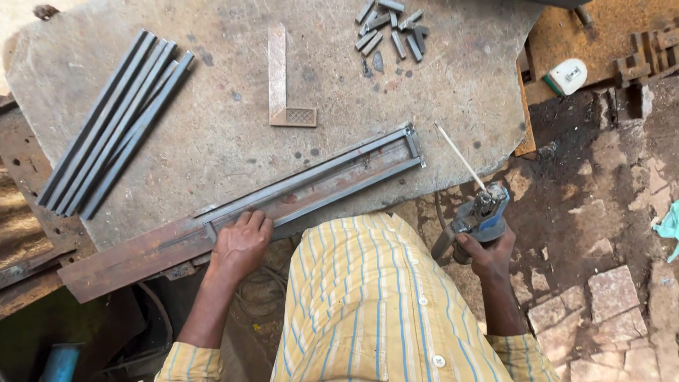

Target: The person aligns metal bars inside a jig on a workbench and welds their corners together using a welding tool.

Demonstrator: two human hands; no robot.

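Left hand (240, 244) presses flat, fingers spread, on the long steel frame (318, 180) along the counter's (212, 148) near edge; right hand (488, 251) grips the electrode holder (481, 216), rod clear of the frame's far-end corner; no arc lit yet.

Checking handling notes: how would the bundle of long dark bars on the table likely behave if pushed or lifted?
The dark bars look like square steel stock, so probably stiff and heavy for their size. Their flat faces suggest sliding rather than rolling. Lying loose side by side, they would likely scatter if pushed at one end.
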